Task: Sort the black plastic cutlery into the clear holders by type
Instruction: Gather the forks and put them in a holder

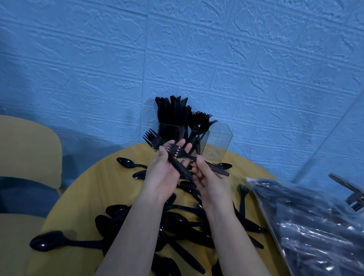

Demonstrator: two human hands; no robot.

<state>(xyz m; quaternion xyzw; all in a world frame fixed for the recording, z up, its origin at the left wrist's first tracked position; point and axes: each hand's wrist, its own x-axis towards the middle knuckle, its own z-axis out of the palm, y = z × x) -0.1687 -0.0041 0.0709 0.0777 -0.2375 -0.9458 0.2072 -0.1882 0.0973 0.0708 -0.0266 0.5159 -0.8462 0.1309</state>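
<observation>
Two bare hands meet above the far half of a round yellow table (80,197); the left hand (163,173) is palm-up with its fingers curled round the handles of forks, one fork (152,138) sticking out up and to the left with its tines clear of the fingertips; the right hand (208,179) pinches the handle of a second fork (175,151) between thumb and fingers, that fork lying across the left hand's fingers with its tines pointing left; three clear holders stand in a row at the table's far edge against a blue textured wall (227,54); the left holder (170,131) is packed with black knives standing upright; the middle holder (196,136) bristles with forks, tines up; the right holder (219,140) looks bare, though the clear plastic makes that hard to tell for sure; a loose heap of black cutlery (181,222), mostly spoons with some knives, is spread over the table under and around the forearms; one large spoon (53,240) lies near the table's left edge; a crinkled clear plastic bag (313,231) of more black cutlery sits at the right; a yellow chair (17,146) stands to the left of the table.
</observation>
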